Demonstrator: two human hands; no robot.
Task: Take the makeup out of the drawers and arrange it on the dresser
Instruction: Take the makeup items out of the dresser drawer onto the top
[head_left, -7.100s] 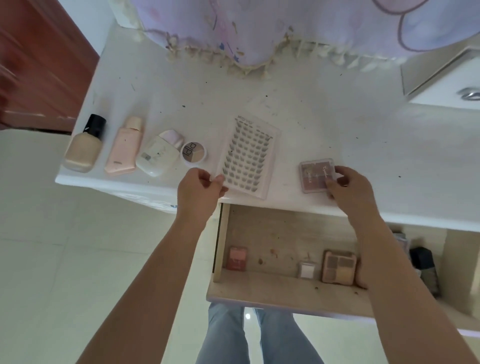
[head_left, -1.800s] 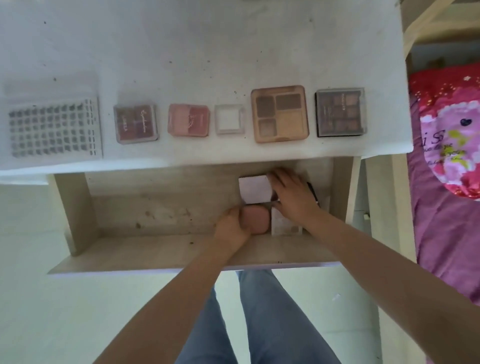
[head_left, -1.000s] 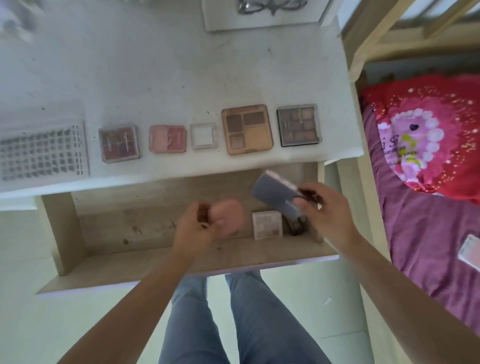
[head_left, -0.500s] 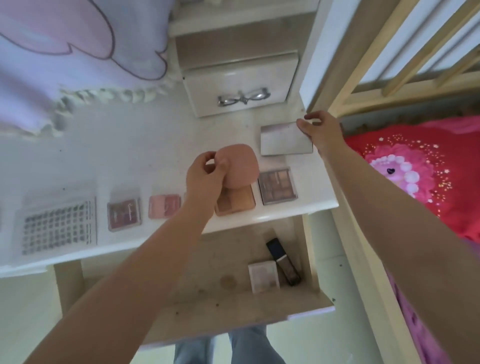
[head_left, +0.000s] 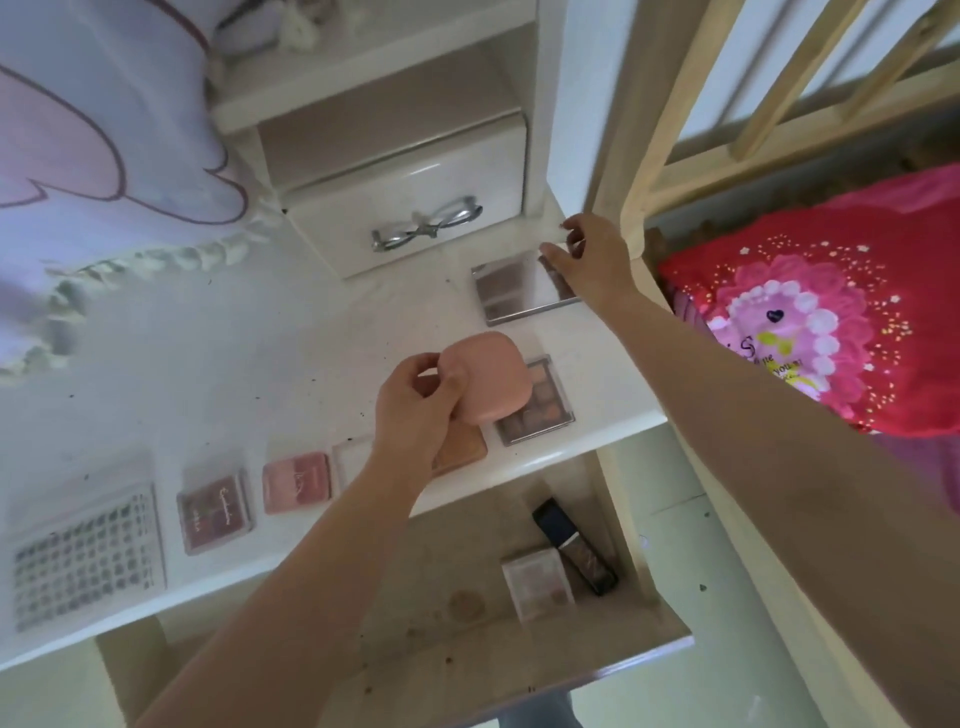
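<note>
**Compact in one hand, mirrored case under the other**

Trouble, if it comes, starts with my left hand (head_left: 415, 410). I hold the pink compact (head_left: 485, 376) only by its near edge, thumb and fingers curled round it, with most of it jutting out in the air above the front row. If my grip slackens, I judge it would drop onto the dark eyeshadow palette (head_left: 540, 410) directly below, or bounce off the dresser (head_left: 234, 332) into the open drawer (head_left: 519, 660).

My right hand (head_left: 592, 262) is at the far right corner of the dresser top, fingertips bent onto the back edge of the mirrored case (head_left: 524, 283), which lies flat. That case sits close to the dresser's right edge, so a careless nudge could send it off the side toward the bed.

Free space is tight. The small upper drawer (head_left: 410, 208) blocks the back, the front row already runs from the lash tray (head_left: 83, 561) past the plum palette (head_left: 215, 512) and pink blush (head_left: 296, 483) to the dark palette, and two more cases lie partly hidden under my left wrist. The open patch between the mirrored case and the front row looks like the safest landing.

Still waiting in the drawer: a pale square case (head_left: 537, 584) and a dark tube (head_left: 574, 553).
</note>
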